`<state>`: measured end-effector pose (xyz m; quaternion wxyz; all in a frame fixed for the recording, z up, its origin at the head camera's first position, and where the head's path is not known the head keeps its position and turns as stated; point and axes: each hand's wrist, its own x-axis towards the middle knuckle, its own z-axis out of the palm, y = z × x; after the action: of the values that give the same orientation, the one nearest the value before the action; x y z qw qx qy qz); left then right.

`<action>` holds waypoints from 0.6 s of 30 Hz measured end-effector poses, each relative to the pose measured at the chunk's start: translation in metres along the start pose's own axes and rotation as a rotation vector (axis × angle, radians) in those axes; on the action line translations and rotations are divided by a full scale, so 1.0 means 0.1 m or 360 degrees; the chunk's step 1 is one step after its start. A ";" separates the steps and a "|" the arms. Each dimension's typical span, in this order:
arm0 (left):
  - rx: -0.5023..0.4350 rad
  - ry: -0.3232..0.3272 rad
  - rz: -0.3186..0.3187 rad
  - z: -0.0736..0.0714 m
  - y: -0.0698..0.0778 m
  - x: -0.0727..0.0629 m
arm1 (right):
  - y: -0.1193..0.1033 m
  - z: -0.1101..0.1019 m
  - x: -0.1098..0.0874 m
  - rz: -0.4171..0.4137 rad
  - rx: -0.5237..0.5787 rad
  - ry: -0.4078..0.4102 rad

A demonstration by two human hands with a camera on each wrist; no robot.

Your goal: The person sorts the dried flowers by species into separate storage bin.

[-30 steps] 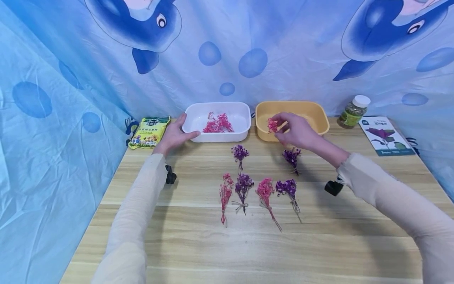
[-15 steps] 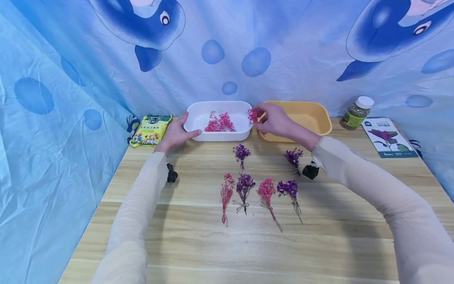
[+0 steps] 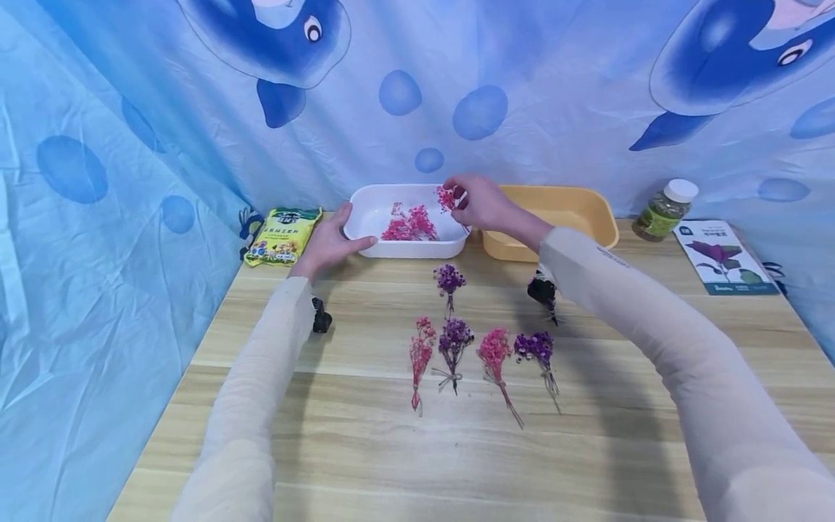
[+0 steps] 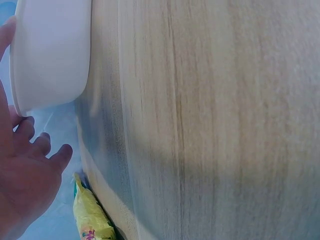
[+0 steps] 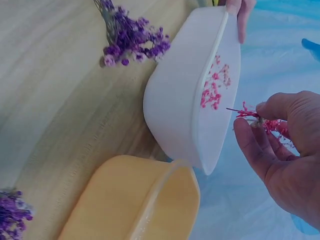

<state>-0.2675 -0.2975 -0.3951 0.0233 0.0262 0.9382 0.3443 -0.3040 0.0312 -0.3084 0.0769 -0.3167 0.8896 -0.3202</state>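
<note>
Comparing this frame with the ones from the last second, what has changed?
The right hand moved left, carrying its pink sprig from over the yellow tub to over the right end of the white tub. Nothing was newly grasped or let go.

Unchanged: the left hand at the white tub's left end, and the visible flower bunches in front.

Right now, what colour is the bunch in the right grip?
The bunch is pink; the right wrist view shows it best.
</note>
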 end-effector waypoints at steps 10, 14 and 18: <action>-0.0011 0.0001 0.0027 0.00 0.02 0.00 | 0.07 0.04 0.24 -0.0106 -0.0200 -0.0131; -0.0014 0.0011 0.0036 0.00 0.01 0.00 | 0.11 0.07 0.31 -0.0118 -0.0301 -0.0159; 0.0003 0.0018 0.0023 0.00 -0.01 0.01 | 0.13 0.11 0.38 -0.0090 -0.0366 -0.0190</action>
<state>-0.2688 -0.2984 -0.3958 0.0153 0.0311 0.9384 0.3437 -0.3366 0.0094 -0.3227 0.0837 -0.3668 0.9050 -0.1986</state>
